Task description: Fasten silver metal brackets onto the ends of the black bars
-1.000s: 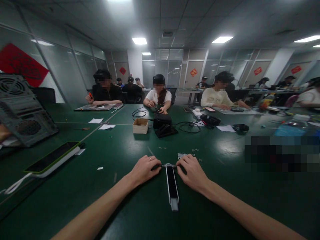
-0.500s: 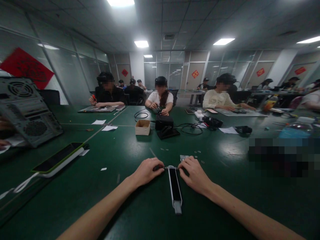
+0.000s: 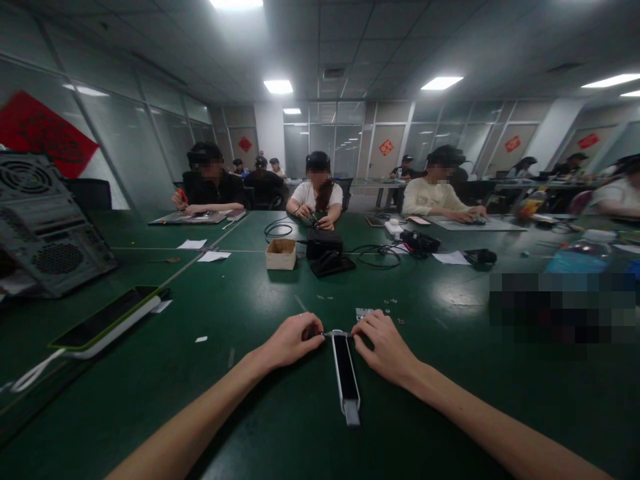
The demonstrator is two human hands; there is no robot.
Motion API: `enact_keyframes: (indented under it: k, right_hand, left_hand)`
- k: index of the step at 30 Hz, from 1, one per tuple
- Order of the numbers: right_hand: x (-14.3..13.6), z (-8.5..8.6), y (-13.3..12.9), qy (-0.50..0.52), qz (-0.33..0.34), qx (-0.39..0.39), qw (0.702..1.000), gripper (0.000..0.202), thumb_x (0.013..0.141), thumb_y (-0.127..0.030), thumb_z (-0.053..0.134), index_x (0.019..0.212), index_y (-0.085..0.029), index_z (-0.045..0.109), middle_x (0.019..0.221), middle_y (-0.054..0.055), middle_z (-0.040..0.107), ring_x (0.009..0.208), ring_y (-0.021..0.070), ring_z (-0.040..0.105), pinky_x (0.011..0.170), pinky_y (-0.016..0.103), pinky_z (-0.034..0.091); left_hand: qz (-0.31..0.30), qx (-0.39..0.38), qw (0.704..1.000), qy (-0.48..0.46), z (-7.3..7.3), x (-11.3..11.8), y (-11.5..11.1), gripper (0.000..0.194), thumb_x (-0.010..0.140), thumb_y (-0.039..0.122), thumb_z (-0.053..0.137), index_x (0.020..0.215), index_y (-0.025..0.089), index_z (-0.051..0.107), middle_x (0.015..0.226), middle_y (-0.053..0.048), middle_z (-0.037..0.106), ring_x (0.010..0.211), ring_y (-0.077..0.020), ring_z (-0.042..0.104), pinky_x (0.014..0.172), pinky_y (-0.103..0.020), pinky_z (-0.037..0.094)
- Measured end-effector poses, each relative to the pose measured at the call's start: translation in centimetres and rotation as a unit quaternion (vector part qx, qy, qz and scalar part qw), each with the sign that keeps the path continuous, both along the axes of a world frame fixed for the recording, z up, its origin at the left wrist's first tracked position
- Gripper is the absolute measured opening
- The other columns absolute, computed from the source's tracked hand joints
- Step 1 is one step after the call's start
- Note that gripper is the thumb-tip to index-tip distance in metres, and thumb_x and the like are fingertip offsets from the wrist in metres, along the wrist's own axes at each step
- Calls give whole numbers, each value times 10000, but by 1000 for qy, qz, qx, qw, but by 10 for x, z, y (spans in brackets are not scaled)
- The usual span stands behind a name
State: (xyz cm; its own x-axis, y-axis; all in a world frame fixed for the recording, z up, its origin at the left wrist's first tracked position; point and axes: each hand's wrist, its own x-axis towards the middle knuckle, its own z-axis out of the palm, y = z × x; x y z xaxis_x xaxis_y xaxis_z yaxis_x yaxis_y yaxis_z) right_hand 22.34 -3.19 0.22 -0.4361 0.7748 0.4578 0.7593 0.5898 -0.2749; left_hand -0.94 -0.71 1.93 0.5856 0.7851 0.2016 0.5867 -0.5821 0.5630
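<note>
A long, narrow white device with a black face [image 3: 345, 370] lies on the green table [image 3: 280, 427], a grey piece sticking out of its near end. At its far end, my left hand [image 3: 293, 341] is closed in a pinch around a slim tool with a thin metal shaft [image 3: 328, 334], which points right across the top of the device. My right hand [image 3: 384, 345] comes from the other side, fingertips pinched at the device's far right corner. What those fingers hold is too small to make out. Just beyond them sits a small metal plate [image 3: 363, 313], partly hidden by my right hand.
Several small rings [image 3: 393, 301] lie past my right hand. Further off are an open cardboard box [image 3: 281, 256] and a black case [image 3: 324, 245]. A power strip with a phone [image 3: 107, 317] and a computer case [image 3: 55, 227] stand left. Co-workers sit opposite.
The whole view has shifted slightly left. My left fingers have rolled around the tool, so its dark handle shows less. My right hand and the device keep their places on the table.
</note>
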Motion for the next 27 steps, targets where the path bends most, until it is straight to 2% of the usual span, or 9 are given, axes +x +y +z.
enact_keyframes:
  k: [11, 19, 27]
  right_hand:
    - [0, -4, 3, -6, -2, -11, 1000, 124, 873, -178, 489, 847, -193, 609, 867, 67, 609, 842, 224, 520, 719, 388, 452]
    - [0, -3, 1, -4, -8, -21, 1000, 157, 877, -188, 472, 858, -203, 627, 889, 72, 613, 865, 232, 530, 724, 378, 455]
    - [0, -2, 0, -6, 6, -61, 998, 209, 914, -236, 425, 937, -204, 631, 956, 75, 598, 915, 226, 521, 792, 388, 433]
  left_hand:
    - [-7, -3, 1000, -10, -2, -2, 0, 65, 846, 222, 552, 891, 179, 571, 800, 18, 576, 676, -127, 522, 595, -226, 411]
    - [-15, -8, 1000, -4, -1, -3, 0, 131, 862, 232, 538, 941, 172, 624, 825, 6, 600, 699, -125, 531, 623, -218, 412]
    - [12, -47, 999, -8, -2, -4, 1, 144, 824, 235, 576, 904, 154, 663, 786, 5, 615, 685, -123, 530, 610, -204, 405]
